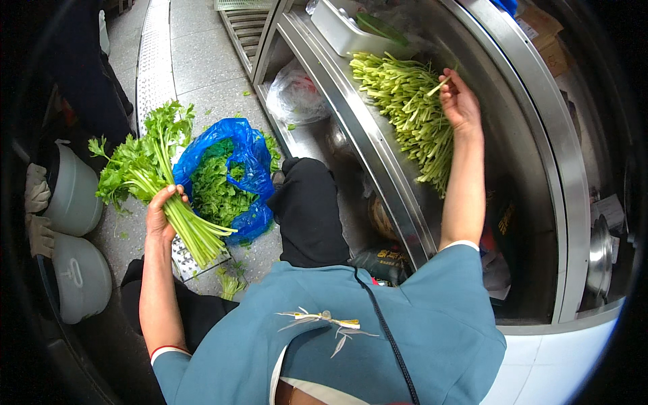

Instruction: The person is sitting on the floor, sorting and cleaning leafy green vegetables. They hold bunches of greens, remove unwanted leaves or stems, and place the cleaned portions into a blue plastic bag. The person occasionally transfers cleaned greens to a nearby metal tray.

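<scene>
Around a leafy bunch of celery (179, 215), my left hand (163, 212) is closed, with the leaves up to the left and the cut stems towards my body. Just right of it, an open blue plastic bag (260, 157) on the floor holds loose green leaves (217, 187). My right hand (459, 101) pinches one short, thin stalk (438, 86) between thumb and fingers. Beneath and left of that hand, a large heap of trimmed celery stalks (400, 101) lies on a stainless steel shelf (486, 66).
A white plastic tub (349, 38) stands behind the heap. Below the shelf sits a clear plastic bag (296, 96). White buckets (81, 278) with gloves (38, 187) on them are at the left. Another person's dark-clothed legs (91, 76) are at upper left. Leaf scraps litter the floor.
</scene>
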Tool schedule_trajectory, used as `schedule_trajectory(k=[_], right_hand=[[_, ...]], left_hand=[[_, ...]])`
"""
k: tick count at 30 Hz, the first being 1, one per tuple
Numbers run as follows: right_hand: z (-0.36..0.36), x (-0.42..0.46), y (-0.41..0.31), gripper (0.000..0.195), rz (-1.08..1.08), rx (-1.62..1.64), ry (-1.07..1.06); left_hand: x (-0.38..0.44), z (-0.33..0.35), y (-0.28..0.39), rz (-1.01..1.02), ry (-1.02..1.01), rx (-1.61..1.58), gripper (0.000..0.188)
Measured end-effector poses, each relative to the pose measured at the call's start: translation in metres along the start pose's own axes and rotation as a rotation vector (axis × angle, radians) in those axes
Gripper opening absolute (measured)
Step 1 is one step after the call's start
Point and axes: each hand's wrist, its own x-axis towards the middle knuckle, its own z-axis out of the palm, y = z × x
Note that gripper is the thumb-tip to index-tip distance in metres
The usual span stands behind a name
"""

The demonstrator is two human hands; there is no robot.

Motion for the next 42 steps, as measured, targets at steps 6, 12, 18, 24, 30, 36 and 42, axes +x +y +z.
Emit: schedule_trajectory(k=[6,12,18,24,30,36,42], right_hand=[[-0.059,0.009,-0.031,0.046,-0.541,-1.526,0.424],[0.190,-0.098,0.081,0.028,-0.207,-0.683,-0.637],[0.346,-0.159,0.219,0.038,0.202,-0.407,-1.140],[0.376,-0.172,0.245,0.023,0.460,-0.007,-1.099],[0.378,-0.172,0.259,0.020,0.456,0.029,-1.018],[0.373,-0.171,0.277,0.033,0.168,-0.322,-0.915],[0.371,-0.168,0.271,0.040,0.097,-0.456,-0.911]], left_hand=[[0.001,-0.004,0.002,-0.095,0.044,0.005,0.020],[-0.003,-0.007,0.004,-0.133,-0.105,-0.061,0.016],[0.000,0.000,-0.002,-0.117,-0.068,0.074,0.023],[0.003,-0.010,-0.008,-0.048,0.001,0.057,0.027],[0.005,-0.008,-0.005,-0.139,0.094,0.057,0.038],[0.007,-0.006,-0.010,-0.075,0.146,0.177,0.048],[0.006,0.005,-0.009,0.031,0.170,0.201,0.038]])
